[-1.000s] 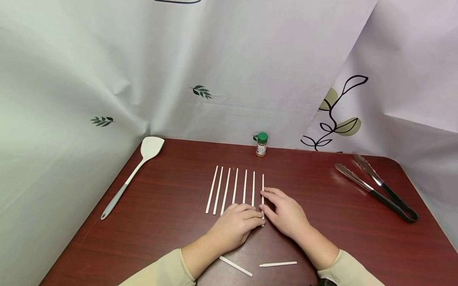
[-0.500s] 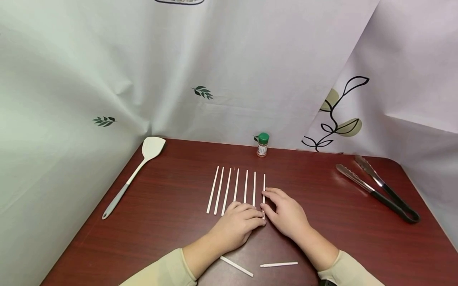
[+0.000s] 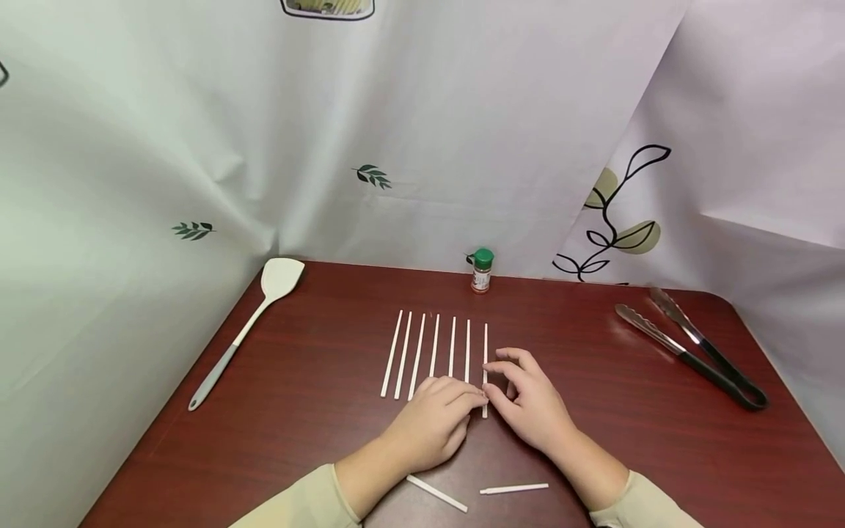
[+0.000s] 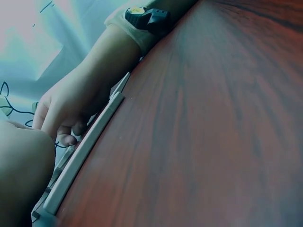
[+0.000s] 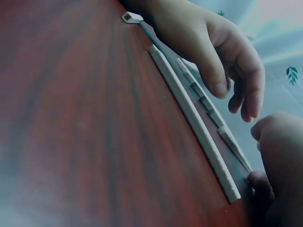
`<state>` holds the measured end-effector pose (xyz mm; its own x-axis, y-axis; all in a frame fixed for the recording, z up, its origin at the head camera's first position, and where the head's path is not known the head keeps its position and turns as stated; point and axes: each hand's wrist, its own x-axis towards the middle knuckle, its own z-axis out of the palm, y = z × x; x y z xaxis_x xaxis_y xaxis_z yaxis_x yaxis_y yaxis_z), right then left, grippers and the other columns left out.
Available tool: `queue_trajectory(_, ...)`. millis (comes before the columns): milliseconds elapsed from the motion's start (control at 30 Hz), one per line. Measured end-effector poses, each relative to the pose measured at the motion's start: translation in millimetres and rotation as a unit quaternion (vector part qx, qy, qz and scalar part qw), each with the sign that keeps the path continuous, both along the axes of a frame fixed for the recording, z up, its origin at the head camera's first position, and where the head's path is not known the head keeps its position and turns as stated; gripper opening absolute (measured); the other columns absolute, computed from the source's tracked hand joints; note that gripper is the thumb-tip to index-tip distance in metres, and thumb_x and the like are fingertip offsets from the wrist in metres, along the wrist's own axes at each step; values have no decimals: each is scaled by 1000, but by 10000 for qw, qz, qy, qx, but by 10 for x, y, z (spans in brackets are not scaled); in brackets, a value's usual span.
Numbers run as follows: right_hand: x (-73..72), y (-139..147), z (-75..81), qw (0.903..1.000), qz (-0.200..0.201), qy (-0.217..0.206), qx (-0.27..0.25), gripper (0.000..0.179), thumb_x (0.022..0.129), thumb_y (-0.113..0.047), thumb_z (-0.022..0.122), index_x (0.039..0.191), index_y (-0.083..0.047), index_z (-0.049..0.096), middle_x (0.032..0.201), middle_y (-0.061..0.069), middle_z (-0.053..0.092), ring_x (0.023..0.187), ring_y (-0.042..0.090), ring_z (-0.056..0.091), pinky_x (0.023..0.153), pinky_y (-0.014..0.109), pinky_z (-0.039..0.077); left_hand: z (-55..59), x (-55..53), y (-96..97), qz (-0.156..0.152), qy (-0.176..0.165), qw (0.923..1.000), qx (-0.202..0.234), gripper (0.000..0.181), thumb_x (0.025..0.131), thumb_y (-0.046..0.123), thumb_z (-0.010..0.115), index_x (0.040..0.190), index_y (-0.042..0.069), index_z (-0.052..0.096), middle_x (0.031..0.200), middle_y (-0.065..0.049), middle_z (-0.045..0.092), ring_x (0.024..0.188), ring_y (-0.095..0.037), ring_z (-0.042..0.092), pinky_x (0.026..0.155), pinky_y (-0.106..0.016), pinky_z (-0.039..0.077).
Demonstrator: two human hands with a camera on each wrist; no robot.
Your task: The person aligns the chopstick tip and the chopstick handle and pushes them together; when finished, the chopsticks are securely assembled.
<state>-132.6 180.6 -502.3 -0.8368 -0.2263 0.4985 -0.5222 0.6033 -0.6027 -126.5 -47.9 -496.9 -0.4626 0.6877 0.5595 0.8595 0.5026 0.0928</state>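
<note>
Several thin white sticks (image 3: 392, 353) lie side by side in a row on the table, running away from me. My left hand (image 3: 429, 422) reaches across the near part of the row, its fingertips right at the rightmost stick (image 3: 485, 339). From the other side, my right hand (image 3: 536, 407) has thumb and index fingertips at that same stick, with the fingers loosely bent. In the right wrist view, the left hand's fingers (image 5: 251, 75) hang over the sticks with nothing gripped. Two loose white sticks, one left (image 3: 437, 493) and one right (image 3: 514, 488), lie nearer to me.
A white spatula (image 3: 280, 279) with a grey handle lies at the left edge. A green-capped spice jar (image 3: 482, 271) stands at the back. Metal tongs (image 3: 693, 348) with black handles lie spread at the right. Pale patterned fabric (image 3: 462, 132) hangs behind the table (image 3: 317, 330).
My left fingertips have drawn back a little, uncovering the rightmost stick's near end. The right fingers have lifted and bent slightly more. The sticks stay in place; the head view has shifted a bit.
</note>
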Motion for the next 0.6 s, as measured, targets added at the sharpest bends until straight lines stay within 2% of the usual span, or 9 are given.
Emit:
queue_trajectory(133, 82, 20, -5, 9991, 233, 280, -237, 27, 86, -2, 85, 111, -10, 79, 130, 14, 65, 78, 7, 57, 68, 21, 49, -7, 23, -24, -165, 27, 9992, 376, 28, 89, 14, 74, 117, 18, 75, 117, 7, 68, 108, -12, 63, 88, -32, 48)
queue_trajectory(267, 197, 67, -13, 9973, 476, 335, -447, 25, 86, 1, 83, 107, -11, 78, 127, 13, 65, 87, 10, 64, 71, 20, 51, -8, 36, -40, -395, 128, 9964, 740, 27, 84, 16, 79, 110, 20, 76, 105, 8, 64, 94, -11, 59, 82, -28, 47)
queue_trajectory(367, 288, 112, -22, 9960, 647, 392, -481, 25, 86, 1, 83, 106, -13, 79, 123, 10, 67, 94, 12, 66, 75, 18, 51, -1, 48, -53, -586, 150, 9948, 815, 25, 83, 17, 80, 107, 20, 76, 101, 8, 62, 89, -9, 57, 81, -26, 47)
queue_trajectory(433, 339, 136, -27, 9950, 761, 483, -437, 26, 85, 0, 84, 105, -16, 79, 119, 6, 70, 100, 14, 66, 83, 18, 49, 9, 61, -70, -735, 117, 9940, 804, 23, 84, 17, 80, 106, 19, 75, 100, 8, 62, 89, -9, 58, 82, -25, 49)
queue_trajectory(500, 381, 156, -36, 9919, 984, 700, -398, 29, 82, 0, 86, 104, -17, 79, 114, 3, 72, 102, 15, 65, 88, 19, 48, 18, 81, -94, -901, 72, 9929, 780, 20, 86, 17, 80, 106, 19, 75, 100, 8, 62, 90, -9, 59, 85, -25, 50)
queue_trajectory(600, 442, 188, -46, 9821, 1579, 932, -423, 35, 77, 0, 89, 104, -18, 78, 108, -1, 73, 101, 15, 64, 91, 20, 47, 15, 128, -142, -1101, 39, 9909, 777, 16, 89, 18, 79, 105, 19, 75, 99, 8, 61, 91, -9, 59, 87, -25, 51)
